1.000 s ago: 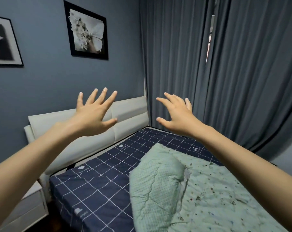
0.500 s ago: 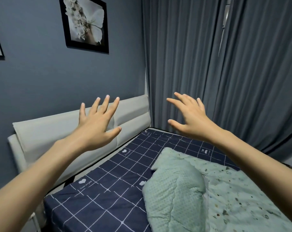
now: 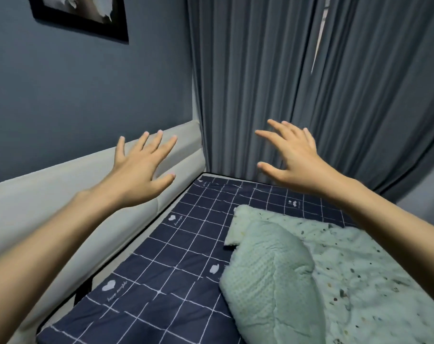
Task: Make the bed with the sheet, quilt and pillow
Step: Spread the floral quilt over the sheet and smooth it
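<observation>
Navy checked sheet (image 3: 176, 244) nearer now; left hand (image 3: 138, 175), right hand (image 3: 293, 160) lower, fingers still spread, holding nothing.

Bed (image 3: 126, 254): pale padded headboard (image 3: 69, 192) along one side, far end meeting the grey curtains. Navy fitted sheet (image 3: 166, 259) with a white grid and small white heart prints with script covers the mattress, lying flat up to the headboard, with a dark gap between them at the near end. Mint-green quilt (image 3: 335, 269) lies directly on the sheet, on the side away from the headboard, well apart from it. Its edge nearest the headboard is folded back into a thick roll showing a dotted textured underside; the flat part beyond has a speckled print. A bare strip of sheet runs between quilt and headboard.
</observation>
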